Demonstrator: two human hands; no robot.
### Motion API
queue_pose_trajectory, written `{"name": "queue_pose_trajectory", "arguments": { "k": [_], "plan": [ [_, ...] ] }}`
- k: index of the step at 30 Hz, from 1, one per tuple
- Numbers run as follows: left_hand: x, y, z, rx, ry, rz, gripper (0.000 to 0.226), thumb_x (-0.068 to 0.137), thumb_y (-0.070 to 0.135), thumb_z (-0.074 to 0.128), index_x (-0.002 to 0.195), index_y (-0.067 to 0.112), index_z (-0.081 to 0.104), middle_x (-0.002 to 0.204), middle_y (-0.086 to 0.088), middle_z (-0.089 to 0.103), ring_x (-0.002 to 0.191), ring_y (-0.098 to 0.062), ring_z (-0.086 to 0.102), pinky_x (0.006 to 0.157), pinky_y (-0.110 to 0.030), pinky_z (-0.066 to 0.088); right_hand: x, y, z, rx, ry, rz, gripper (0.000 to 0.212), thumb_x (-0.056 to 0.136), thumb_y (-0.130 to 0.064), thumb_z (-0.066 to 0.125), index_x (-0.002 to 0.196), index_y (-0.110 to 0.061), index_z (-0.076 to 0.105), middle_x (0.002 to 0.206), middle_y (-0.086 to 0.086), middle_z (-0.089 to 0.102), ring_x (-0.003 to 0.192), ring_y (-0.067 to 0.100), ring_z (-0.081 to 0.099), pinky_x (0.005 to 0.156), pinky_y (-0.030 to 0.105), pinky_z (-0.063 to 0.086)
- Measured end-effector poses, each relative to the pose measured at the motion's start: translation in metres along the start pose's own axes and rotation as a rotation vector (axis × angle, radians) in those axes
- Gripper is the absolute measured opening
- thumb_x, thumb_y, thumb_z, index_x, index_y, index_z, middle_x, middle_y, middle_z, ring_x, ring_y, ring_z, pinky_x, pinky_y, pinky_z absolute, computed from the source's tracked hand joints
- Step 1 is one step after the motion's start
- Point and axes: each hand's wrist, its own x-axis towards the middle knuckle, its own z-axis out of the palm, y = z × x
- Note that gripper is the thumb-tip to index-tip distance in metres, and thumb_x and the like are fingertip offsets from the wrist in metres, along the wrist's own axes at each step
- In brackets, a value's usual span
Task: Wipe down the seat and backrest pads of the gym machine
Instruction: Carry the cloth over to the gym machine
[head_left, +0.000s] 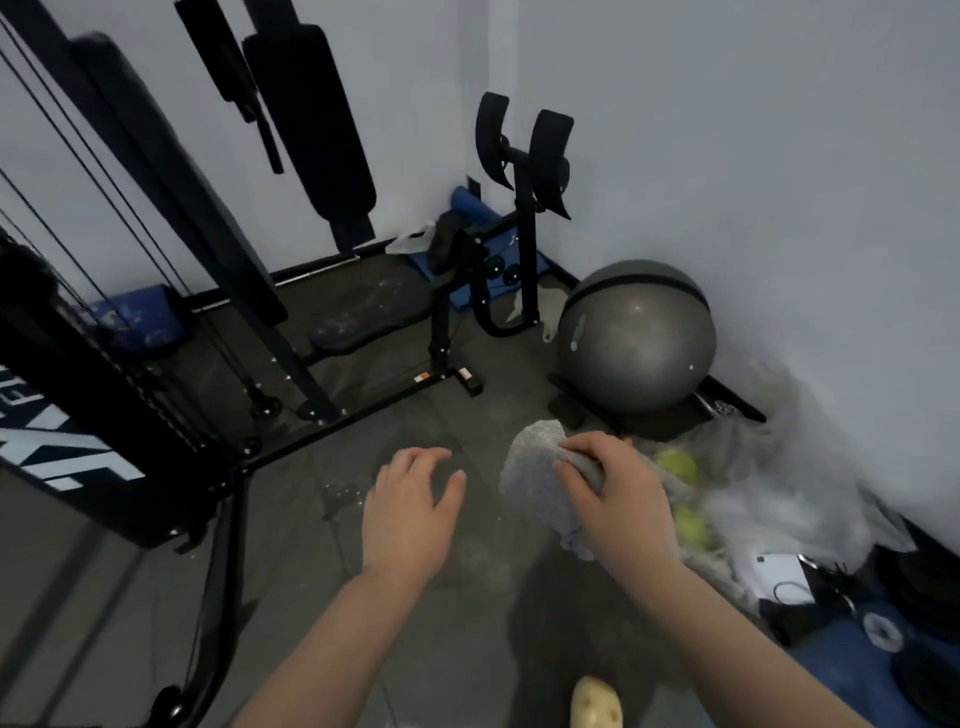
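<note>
Fingers (576, 480) of the right hand (618, 499) curl round a grey cloth (530, 467), bunching it in a firm grip while its loose end hangs toward the floor (457, 649). Beside it, the left hand (410, 514) hovers with fingers spread and lightly bent, holding nothing. Well beyond both hands, the dusty seat pad (363, 312) of the gym machine (223, 270) lies low near the wall, and the long black backrest pad (311, 130) leans above it. A grey exercise ball (636, 338) sits in the room's corner; what looks like a crumpled plastic bag (727, 483) lies beside it, though blur hides detail.
</note>
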Motion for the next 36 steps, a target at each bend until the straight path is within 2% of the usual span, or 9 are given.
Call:
{"name": "queue_pose_trajectory", "arguments": {
  "k": [10,16,21,28,32,36],
  "plan": [
    [0.149,0.071,0.044,-0.035,0.134,-0.14,0.032,0.092,0.04,0.053,0.121,0.026,0.059,0.122,0.009,0.053,0.098,-0.019,0.054,0.094,-0.038,0.043,0.212,0.034,-0.012,0.003,-0.173,-0.193,0.014,0.089,-0.03,0.06,0.103,-0.031,0.06,0.098,-0.02,0.058,0.09,-0.001,0.056,0.077,0.023,0.048],
    [0.237,0.065,0.056,-0.021,0.222,-0.218,0.032,0.092,0.037,0.055,0.121,0.023,0.06,0.121,0.006,0.055,0.099,-0.02,0.055,0.094,-0.039,0.043,0.317,0.036,0.03,0.034,-0.277,-0.257,0.015,0.09,-0.031,0.059,0.104,-0.033,0.059,0.101,-0.021,0.058,0.09,-0.003,0.055,0.074,0.019,0.046],
    [0.318,0.054,0.069,-0.024,0.221,-0.25,0.034,0.092,0.038,0.054,0.122,0.024,0.058,0.123,0.007,0.053,0.1,-0.018,0.056,0.094,-0.036,0.043,0.394,0.039,0.068,0.07,-0.301,-0.257,0.016,0.091,-0.031,0.059,0.106,-0.032,0.06,0.101,-0.021,0.058,0.091,-0.002,0.055,0.076,0.022,0.049],
    [0.419,0.053,0.075,-0.011,0.22,-0.255,0.033,0.093,0.038,0.053,0.122,0.024,0.059,0.122,0.009,0.053,0.11,-0.012,0.049,0.096,-0.034,0.042,0.487,0.045,0.106,0.079,-0.331,-0.224,0.017,0.09,-0.032,0.06,0.106,-0.035,0.059,0.099,-0.022,0.059,0.091,-0.004,0.055,0.073,0.015,0.043],
    [0.464,0.045,0.076,-0.008,0.245,-0.3,0.033,0.092,0.04,0.053,0.122,0.026,0.058,0.121,0.011,0.053,0.104,-0.011,0.05,0.097,-0.029,0.04,0.536,0.049,0.129,0.093,-0.374,-0.229,0.015,0.09,-0.033,0.06,0.104,-0.037,0.06,0.096,-0.023,0.059,0.09,-0.005,0.055,0.071,0.015,0.043],
    [0.514,0.036,0.084,-0.009,0.287,-0.373,0.035,0.093,0.039,0.052,0.124,0.024,0.058,0.122,0.009,0.053,0.109,-0.012,0.049,0.095,-0.037,0.045,0.595,0.054,0.163,0.098,-0.439,-0.262,0.016,0.091,-0.035,0.058,0.106,-0.038,0.059,0.097,-0.023,0.059,0.091,-0.007,0.054,0.07,0.013,0.042]
  ]
}}
